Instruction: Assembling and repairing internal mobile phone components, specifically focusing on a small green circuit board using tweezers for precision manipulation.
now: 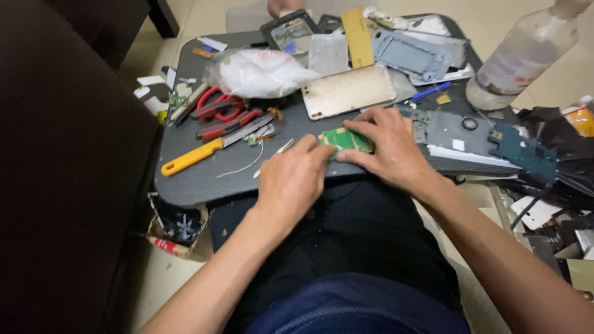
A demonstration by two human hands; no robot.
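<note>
A small green circuit board (344, 140) lies near the front edge of a dark grey lap table (204, 182). My right hand (388, 151) presses on it from the right, fingers spread over its top and lower edge. My left hand (292, 179) is loosely fisted, its fingertips touching the board's left end. Whether a tool is in the left hand cannot be seen.
A yellow-handled knife (198, 154), red-handled pliers (226, 114), tweezers (281, 150), a white plastic bag (263, 73), a gold phone back cover (348, 91), several phone frames and boards crowd the table. A plastic bottle (523, 55) stands at right. A dark sofa (62, 154) is left.
</note>
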